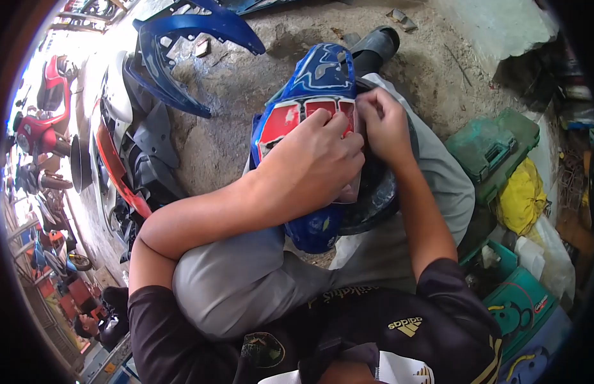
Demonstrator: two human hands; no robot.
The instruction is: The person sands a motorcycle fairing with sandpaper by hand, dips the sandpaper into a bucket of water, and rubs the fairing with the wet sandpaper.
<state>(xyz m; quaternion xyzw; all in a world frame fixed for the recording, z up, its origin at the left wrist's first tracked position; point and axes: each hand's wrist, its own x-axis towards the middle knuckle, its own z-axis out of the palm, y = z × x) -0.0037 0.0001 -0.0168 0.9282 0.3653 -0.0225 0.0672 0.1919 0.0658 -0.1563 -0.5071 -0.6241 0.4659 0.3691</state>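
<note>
A blue motorcycle body panel [324, 72] with red, white-edged sections and worn patches rests between my knees. Over its red part lies my left hand [319, 150], fingers curled and pressed together; what they pinch is hidden. My right hand [384, 123] is closed too, its fingertips pinched at the panel's right edge, and I cannot see what is between them. A thin, pale see-through sheet [350, 191] shows below my left hand, against the panel. Under the panel's right side is a black rounded object [377, 203], partly covered by the panel.
Another blue panel [201, 29] lies on the rough floor ahead. Several loose fairing parts [157, 137] are piled at left. To my right are a green case [492, 144], a yellow bag [524, 195] and a teal box [517, 301]. A person [108, 326] is at lower left.
</note>
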